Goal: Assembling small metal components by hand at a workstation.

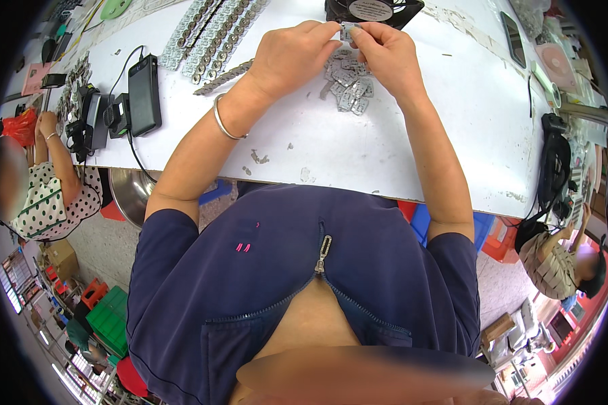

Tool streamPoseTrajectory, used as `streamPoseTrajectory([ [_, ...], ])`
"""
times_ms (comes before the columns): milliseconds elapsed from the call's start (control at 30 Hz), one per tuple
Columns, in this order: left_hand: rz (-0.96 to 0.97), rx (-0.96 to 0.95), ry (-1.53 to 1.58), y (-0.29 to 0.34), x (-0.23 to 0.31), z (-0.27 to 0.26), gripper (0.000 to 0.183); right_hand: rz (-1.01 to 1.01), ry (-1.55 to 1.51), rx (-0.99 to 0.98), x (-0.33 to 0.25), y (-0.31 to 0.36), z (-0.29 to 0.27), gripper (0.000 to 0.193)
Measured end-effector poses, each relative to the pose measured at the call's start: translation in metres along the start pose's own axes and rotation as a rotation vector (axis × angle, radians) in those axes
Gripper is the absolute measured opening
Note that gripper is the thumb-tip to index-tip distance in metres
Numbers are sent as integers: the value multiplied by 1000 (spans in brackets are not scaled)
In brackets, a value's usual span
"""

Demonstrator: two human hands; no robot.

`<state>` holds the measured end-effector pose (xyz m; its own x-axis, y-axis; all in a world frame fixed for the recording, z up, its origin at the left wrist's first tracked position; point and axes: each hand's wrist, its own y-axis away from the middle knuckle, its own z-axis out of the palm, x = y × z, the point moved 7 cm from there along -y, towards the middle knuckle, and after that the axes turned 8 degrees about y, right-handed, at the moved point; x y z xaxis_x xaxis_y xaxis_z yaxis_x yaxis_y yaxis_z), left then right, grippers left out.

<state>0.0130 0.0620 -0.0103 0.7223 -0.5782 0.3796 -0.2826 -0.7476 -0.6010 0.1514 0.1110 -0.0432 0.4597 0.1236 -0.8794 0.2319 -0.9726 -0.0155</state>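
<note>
At the far side of the white table, my left hand [296,57] and my right hand [389,59] meet over a small silvery metal plate [347,31]. The right thumb and fingers pinch its right side. The left fingertips close on its left edge; part of the plate is hidden behind them. Just below lies a loose pile of similar flat metal pieces [350,91]. A black fan [412,8] with a pale round label stands right behind my hands. Left of my left wrist, a narrow strip of metal parts [224,76] slants partly under the hand.
Several rows of metal parts with round discs [213,37] lie at the back left. A black power bank [144,96] with cables sits nearer on the left. A phone [513,39] and a small white fan [546,84] are at the right. People sit at both sides.
</note>
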Motion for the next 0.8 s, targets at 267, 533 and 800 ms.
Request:
streamPoseTrajectory([
  [267,9,28,-39,-5,-4,2,17,26,-114,-23,-3,-4,4,21],
  [533,11,8,19,-10,8,8,19,103,-177,-18,11,-1,-4,22],
  [800,-40,-145,148,1,30,13,17,110,-146,-12,37,32,-5,21],
])
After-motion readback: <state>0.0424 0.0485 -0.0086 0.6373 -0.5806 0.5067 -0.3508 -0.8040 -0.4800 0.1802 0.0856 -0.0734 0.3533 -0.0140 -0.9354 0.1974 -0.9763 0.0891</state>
